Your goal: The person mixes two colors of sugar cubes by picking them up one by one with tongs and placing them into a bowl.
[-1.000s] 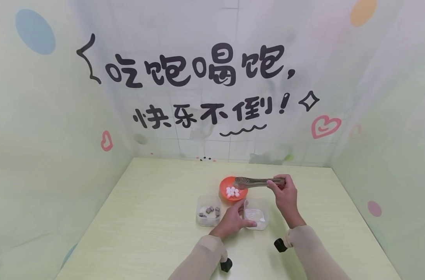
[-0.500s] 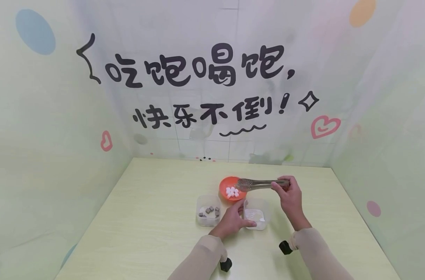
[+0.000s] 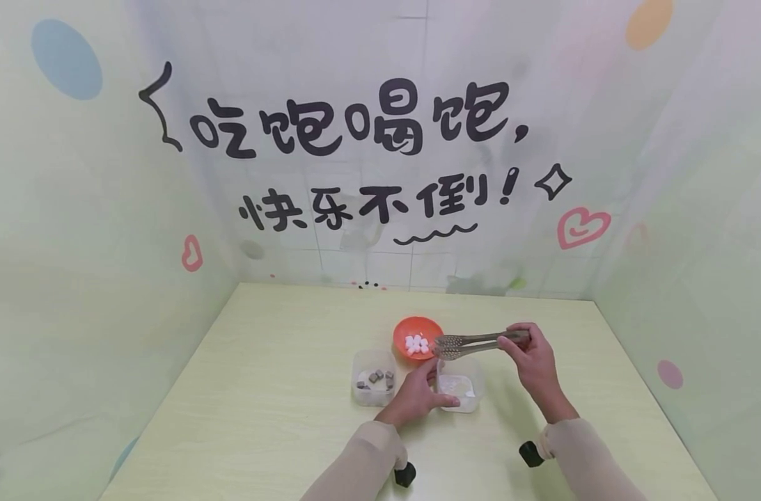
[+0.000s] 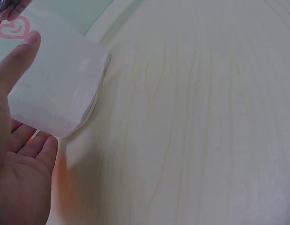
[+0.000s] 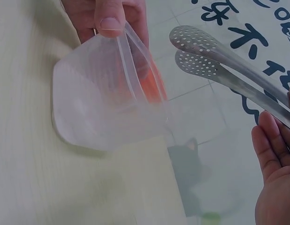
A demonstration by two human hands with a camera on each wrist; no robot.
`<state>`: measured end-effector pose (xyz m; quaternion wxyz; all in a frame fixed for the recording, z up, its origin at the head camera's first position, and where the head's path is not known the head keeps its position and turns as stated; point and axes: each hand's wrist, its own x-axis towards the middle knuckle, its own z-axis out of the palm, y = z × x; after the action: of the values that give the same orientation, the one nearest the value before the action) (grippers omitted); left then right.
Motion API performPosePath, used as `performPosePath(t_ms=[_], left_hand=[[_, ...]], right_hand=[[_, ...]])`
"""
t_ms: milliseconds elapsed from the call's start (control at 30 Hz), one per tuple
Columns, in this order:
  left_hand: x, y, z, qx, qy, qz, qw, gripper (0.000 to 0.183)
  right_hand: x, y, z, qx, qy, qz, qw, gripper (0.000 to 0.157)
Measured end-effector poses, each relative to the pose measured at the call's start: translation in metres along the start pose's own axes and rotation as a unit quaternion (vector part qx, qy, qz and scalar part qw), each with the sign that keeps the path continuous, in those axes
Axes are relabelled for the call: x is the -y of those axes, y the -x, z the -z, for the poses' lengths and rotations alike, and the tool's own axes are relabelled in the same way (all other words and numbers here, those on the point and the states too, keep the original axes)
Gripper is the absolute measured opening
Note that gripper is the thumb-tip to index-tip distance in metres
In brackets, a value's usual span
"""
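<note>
My right hand (image 3: 535,365) grips metal tongs (image 3: 477,342) by their handle end. Their perforated tips are slightly apart, with nothing visible between them in the right wrist view. The tips overlap the right edge of an orange bowl (image 3: 405,328), which holds several small white pieces (image 3: 416,343). Just below the tongs stands a clear plastic container (image 5: 84,93), its inside showing only a pale bottom. My left hand (image 3: 418,398) holds this container at its left side, thumb along the near wall and fingers at the far side.
Left of my left hand is a second clear container (image 3: 372,399) with several small grey-brown cubes (image 3: 377,376) inside. The pale wooden table (image 3: 280,376) meets a printed back wall (image 3: 330,264) behind the bowl.
The right hand has drawn the tongs rightward and nearer, from over the orange bowl to above the clear container. My left hand stays on the container.
</note>
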<state>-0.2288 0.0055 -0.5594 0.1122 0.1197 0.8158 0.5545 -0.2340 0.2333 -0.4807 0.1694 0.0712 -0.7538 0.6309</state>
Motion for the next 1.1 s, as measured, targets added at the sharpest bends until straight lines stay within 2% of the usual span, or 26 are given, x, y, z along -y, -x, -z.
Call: performPosePath(t_ms=[267, 633, 933, 1100], left_hand=[[0.002, -0.001, -0.001, -0.006, -0.002, 0.000, 1.0000, 0.099], [0.001, 0.001, -0.001, -0.003, 0.012, -0.015, 0.9998, 0.094], [0.000, 0.002, -0.001, -0.005, 0.002, -0.008, 1.0000, 0.098], [-0.001, 0.003, -0.001, -0.006, 0.007, -0.002, 1.0000, 0.099]], right_hand=[[-0.004, 0.004, 0.011, 0.036, 0.016, 0.014, 0.999, 0.026], [-0.008, 0.011, 0.024, 0.068, 0.078, 0.042, 0.994, 0.024], [-0.018, 0.011, 0.027, 0.131, 0.113, 0.032, 0.984, 0.022], [-0.008, 0.009, 0.025, 0.167, 0.121, 0.032, 0.978, 0.022]])
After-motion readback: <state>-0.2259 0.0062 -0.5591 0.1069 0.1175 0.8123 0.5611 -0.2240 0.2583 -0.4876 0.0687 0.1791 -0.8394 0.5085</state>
